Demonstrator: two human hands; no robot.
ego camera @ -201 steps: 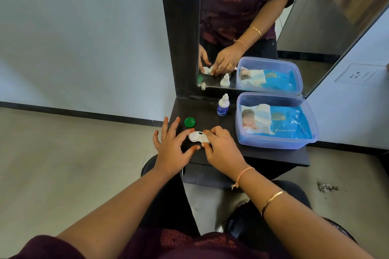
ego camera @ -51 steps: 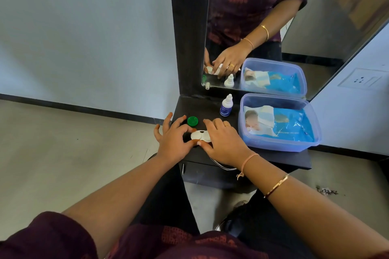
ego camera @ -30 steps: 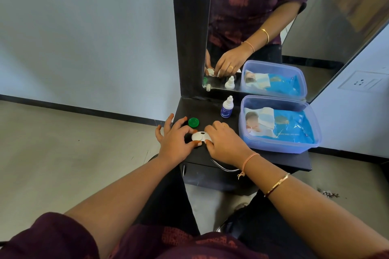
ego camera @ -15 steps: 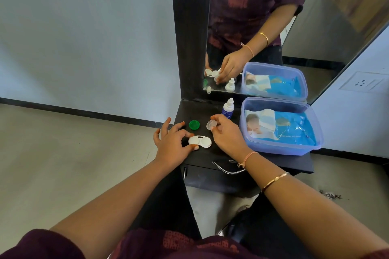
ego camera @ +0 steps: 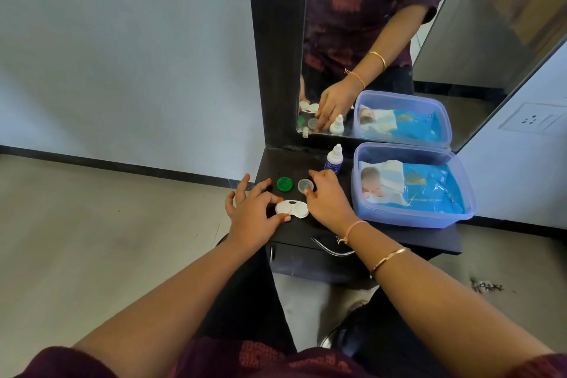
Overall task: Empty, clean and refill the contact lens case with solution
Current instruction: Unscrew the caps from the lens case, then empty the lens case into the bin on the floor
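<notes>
On the dark desk (ego camera: 383, 236) below the mirror (ego camera: 399, 24), the white contact lens case (ego camera: 291, 209) lies flat with both wells uncovered. The left hand (ego camera: 251, 218) steadies it, thumb and forefinger pinching its left lobe and the other fingers spread loose. The right hand (ego camera: 329, 202) rests just beyond the case, fingers curled round the clear cap (ego camera: 305, 186); the cap sits on the desk, and whether the fingertips actually grip it or only touch its rim is hard to tell at this angle. The green cap (ego camera: 284, 184) lies beside it, untouched.

The case looks like thin moulded plastic: very light, stiff, smooth and likely slick once wet. It would skate on the desk under any sideways push, so one hand should pin it or lift it by the narrow waist between the wells, or by the outer edge of one lobe, keeping fingers out of the wells. It is too light to stay put while being wiped or filled. Tipped, it would spill whatever sits in the wells. The caps are small and round and could roll off the edge.

The solution bottle (ego camera: 334, 159) stands upright behind the caps, near the blue plastic box (ego camera: 411, 218); it looks soft-walled, best held at mid-body and squeezed gently.
</notes>
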